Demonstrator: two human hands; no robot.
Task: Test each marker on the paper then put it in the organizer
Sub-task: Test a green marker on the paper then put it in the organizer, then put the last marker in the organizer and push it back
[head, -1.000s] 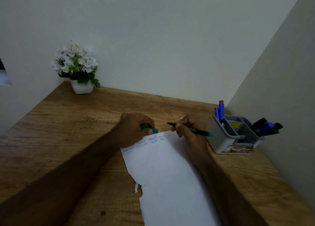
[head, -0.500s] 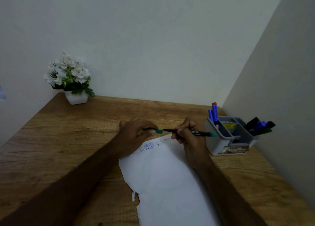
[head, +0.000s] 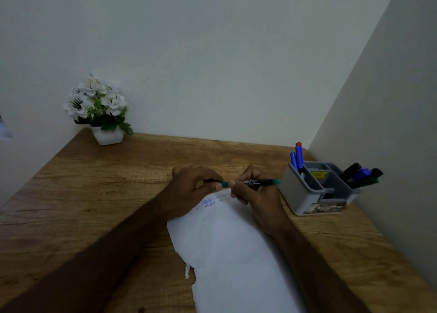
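My right hand (head: 254, 191) holds a black marker with a green end (head: 259, 182) level above the top of the white paper (head: 227, 249). The marker's green cap (head: 223, 184) is pinched in my left hand (head: 194, 187) and meets the marker's tip end between the two hands. Lines of blue and dark writing (head: 214, 200) show on the paper's top edge. The grey organizer (head: 305, 194) stands at the right, with blue markers (head: 296, 159) upright in its left slot and several dark markers (head: 360, 175) leaning out of its right side.
A white pot of white flowers (head: 101, 114) stands in the desk's far left corner. Walls close the wooden desk (head: 106, 182) at the back and right. The paper's left edge is torn.
The cap in my left hand and the marker in my right hand have come together; a second ago they were apart, with the bare tip showing.
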